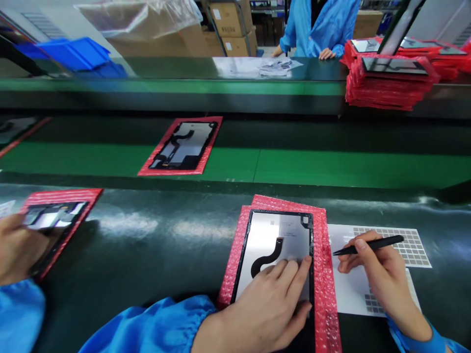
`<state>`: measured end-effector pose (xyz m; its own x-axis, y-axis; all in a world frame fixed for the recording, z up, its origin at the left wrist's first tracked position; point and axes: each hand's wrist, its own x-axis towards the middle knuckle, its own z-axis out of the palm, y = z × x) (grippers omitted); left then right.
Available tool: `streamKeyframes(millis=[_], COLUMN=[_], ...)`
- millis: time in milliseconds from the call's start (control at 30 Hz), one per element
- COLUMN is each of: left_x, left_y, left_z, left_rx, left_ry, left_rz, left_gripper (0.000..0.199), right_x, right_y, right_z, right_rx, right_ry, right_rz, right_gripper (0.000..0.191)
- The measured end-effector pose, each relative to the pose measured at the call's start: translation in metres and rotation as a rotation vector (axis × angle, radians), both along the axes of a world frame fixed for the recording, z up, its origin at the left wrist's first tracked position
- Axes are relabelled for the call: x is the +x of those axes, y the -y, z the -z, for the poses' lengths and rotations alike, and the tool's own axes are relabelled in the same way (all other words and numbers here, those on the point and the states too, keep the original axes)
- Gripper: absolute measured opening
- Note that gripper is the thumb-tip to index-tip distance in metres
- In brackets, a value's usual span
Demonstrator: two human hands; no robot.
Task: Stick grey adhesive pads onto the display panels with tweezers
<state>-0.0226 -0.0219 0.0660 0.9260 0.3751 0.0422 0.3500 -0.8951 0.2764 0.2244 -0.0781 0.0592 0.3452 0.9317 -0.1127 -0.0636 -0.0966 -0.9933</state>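
A display panel [294,240] with a silver back, black edges and a curved black flex cable lies on red bubble wrap [326,294] in front of me. My left hand [267,304] rests on the panel, fingers stretched out, just below the cable. To the right, my right hand [382,274] holds black tweezers [384,242] in a pinch, their tip pointing left. Under it lie white sticker sheets [348,289] with grids of small grey squares [406,242]. The tweezer tip is over the sheet, near the bubble wrap's right edge.
Another panel on red wrap [196,147] lies on the green conveyor [294,164]. At the left, another person's hand [18,245] touches a wrapped panel [59,215]. A red stack [390,88] stands at the back right. Across the line is a person in blue [320,29].
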Motion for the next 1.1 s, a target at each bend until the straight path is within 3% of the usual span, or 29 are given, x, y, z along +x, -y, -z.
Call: streamKeyframes(millis=[233, 400, 500, 733, 933, 1100], left_x=[0.005, 0.003, 0.002, 0.005, 0.006, 0.004], left_y=[0.002, 0.001, 0.002, 0.005, 0.006, 0.001], left_z=[0.000, 0.001, 0.001, 0.000, 0.003, -0.002], left_rx=[0.076, 0.094, 0.098, 0.164, 0.124, 0.046], left_ry=[0.084, 0.090, 0.071, 0.048, 0.037, -0.013], left_rz=[-0.035, -0.030, -0.039, -0.028, -0.041, -0.017], left_gripper=[0.064, 0.061, 0.061, 0.058, 0.060, 0.061], right_x=[0.040, 0.044, 0.040, 0.048, 0.050, 0.056], right_y=[0.055, 0.089, 0.093, 0.090, 0.086, 0.084], right_z=[-0.001, 0.003, 0.004, 0.010, 0.005, 0.004], right_rx=[-0.115, -0.263, -0.309, -0.287, -0.315, -0.371], right_ry=[0.283, 0.295, 0.296, 0.381, 0.386, 0.262], right_rz=[0.087, 0.088, 0.085, -0.079, -0.102, -0.071], right_gripper=[0.030, 0.031, 0.032, 0.033, 0.037, 0.039])
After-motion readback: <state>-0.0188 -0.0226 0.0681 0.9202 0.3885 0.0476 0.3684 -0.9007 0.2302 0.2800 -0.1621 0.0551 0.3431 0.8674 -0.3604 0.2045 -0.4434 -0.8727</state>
